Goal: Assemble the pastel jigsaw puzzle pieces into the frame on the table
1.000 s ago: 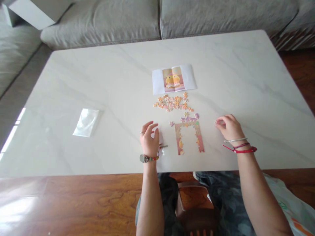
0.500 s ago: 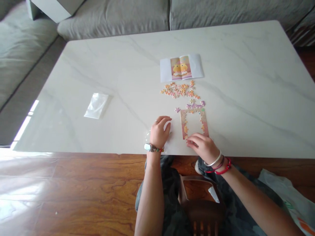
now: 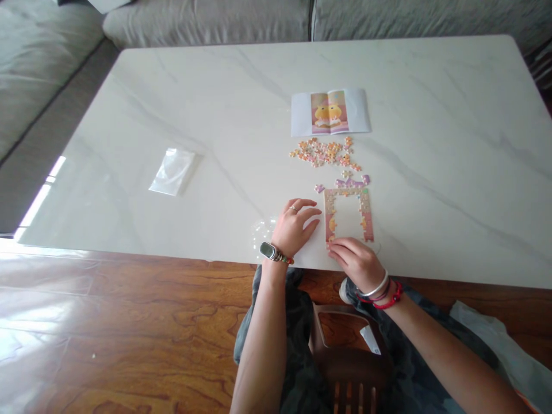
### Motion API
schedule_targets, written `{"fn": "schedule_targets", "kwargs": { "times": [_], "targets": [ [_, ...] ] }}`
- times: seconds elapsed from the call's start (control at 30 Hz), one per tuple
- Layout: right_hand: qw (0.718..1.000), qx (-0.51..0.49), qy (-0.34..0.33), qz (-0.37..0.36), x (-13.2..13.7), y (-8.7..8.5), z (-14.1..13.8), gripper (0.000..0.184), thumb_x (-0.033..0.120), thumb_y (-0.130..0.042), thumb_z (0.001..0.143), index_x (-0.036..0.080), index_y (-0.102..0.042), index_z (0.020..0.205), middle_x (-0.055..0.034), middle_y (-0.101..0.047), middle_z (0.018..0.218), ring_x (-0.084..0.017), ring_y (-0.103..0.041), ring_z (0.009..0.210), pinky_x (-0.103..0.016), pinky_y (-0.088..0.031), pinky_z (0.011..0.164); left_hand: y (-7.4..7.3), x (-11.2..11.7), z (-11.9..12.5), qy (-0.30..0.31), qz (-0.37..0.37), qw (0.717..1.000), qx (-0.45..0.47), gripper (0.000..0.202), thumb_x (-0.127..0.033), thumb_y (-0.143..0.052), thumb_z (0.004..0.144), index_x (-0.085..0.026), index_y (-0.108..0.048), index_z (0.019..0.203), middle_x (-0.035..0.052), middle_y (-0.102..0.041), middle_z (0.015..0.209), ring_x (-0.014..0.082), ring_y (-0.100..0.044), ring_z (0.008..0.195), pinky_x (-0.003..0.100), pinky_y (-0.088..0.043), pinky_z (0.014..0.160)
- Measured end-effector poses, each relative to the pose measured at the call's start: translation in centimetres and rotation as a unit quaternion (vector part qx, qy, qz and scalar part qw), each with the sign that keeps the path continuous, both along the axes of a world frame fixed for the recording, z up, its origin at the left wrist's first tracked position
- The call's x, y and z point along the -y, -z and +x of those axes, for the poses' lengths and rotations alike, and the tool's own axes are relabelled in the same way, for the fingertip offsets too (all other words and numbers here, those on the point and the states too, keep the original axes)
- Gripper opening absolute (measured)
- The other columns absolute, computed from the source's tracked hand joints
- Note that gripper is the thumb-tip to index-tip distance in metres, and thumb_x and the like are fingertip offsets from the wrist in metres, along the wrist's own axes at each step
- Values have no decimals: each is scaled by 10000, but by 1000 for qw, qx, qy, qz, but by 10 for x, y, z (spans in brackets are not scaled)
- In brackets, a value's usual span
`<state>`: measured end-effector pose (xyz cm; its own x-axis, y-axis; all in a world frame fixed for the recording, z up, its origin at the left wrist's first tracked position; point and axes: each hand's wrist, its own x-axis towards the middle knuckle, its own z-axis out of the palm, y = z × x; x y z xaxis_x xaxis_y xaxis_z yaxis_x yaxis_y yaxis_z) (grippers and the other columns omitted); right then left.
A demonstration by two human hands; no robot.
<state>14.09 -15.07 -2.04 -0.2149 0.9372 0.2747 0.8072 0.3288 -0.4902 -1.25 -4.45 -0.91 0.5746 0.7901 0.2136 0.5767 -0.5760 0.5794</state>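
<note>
A partly built puzzle frame (image 3: 347,213) lies near the front edge of the white marble table (image 3: 388,144). My left hand (image 3: 295,227) rests flat on the table just left of the frame, fingers spread and pointing at its left side. My right hand (image 3: 356,260) lies at the frame's bottom edge, fingers pressed together on the pieces there; what is under them is hidden. Several loose puzzle pieces (image 3: 324,153) are heaped beyond the frame. A folded reference picture (image 3: 330,111) lies further back.
A clear plastic bag (image 3: 172,171) lies on the table's left half. A grey sofa (image 3: 207,20) runs along the far side. A wooden stool (image 3: 345,356) stands between my legs on the brown wooden floor (image 3: 107,333). A plastic bag (image 3: 500,351) sits at lower right.
My right hand came from the table right of the frame to its bottom edge. My left hand lowered from a raised curl to lie flat beside the frame. The view shifted left.
</note>
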Motion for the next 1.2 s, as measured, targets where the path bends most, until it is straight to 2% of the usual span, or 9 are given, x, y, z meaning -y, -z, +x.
{"fn": "schedule_targets", "kwargs": {
  "times": [0.13, 0.27, 0.47, 0.73, 0.93, 1.1, 1.2],
  "targets": [
    [1000, 17, -6, 8, 0, 0, 0, 190, 131, -444, 797, 166, -613, 874, -74, -626, 873, -169, -566, 813, -309, -473, 739, -3, 3, 5, 33, 1, 998, -50, 192, -271, -521, 749, -273, -617, 915, -3, -501, 1165, 225, -344, 1133, 414, -337, 923],
    [999, 38, -14, 34, 0, 0, 1, 177, 119, -454, 791, 136, -617, 859, -79, -631, 857, -167, -562, 799, -301, -465, 729, -4, 6, 7, 62, -18, 993, -100, 211, -299, -534, 741, -314, -608, 938, -42, -435, 1246, 250, -258, 1193, 440, -310, 924],
    [995, 72, -33, 63, 0, -3, 1, 179, 98, -451, 787, 129, -624, 820, -81, -635, 851, -164, -558, 786, -299, -456, 721, -5, 6, 7, 62, -34, 989, -128, 187, -305, -531, 739, -320, -620, 902, -68, -395, 1280, 260, -219, 1212, 447, -284, 935],
    [995, 79, -41, 51, 0, -4, 2, 178, 102, -456, 784, 129, -627, 826, -78, -639, 866, -171, -562, 804, -305, -462, 734, -6, 6, 8, 60, -47, 988, -133, 192, -289, -536, 733, -317, -624, 901, -67, -387, 1286, 260, -213, 1212, 451, -274, 947],
    [1000, -9, -10, 28, 1, -7, 2, 199, 105, -446, 786, 150, -613, 884, -77, -637, 885, -149, -584, 818, -267, -475, 754, -6, 6, 8, 60, -50, 989, -128, 185, -297, -531, 735, -314, -626, 892, -61, -393, 1279, 260, -219, 1207, 452, -274, 949],
    [991, -125, 52, -20, -4, -15, 2, 150, 128, -476, 765, 196, -603, 805, -34, -639, 815, -123, -596, 739, -245, -494, 710, -6, 5, 8, 62, -48, 989, -128, 184, -298, -533, 733, -312, -620, 894, -63, -381, 1290, 260, -213, 1212, 455, -281, 938],
    [990, -127, 44, -39, -5, -13, 2, 162, 120, -475, 762, 194, -589, 850, -38, -636, 810, -128, -592, 726, -249, -497, 681, -6, 5, 8, 65, -45, 989, -128, 179, -303, -531, 734, -304, -619, 889, -63, -387, 1287, 262, -218, 1210, 458, -284, 931]
  ]
}}
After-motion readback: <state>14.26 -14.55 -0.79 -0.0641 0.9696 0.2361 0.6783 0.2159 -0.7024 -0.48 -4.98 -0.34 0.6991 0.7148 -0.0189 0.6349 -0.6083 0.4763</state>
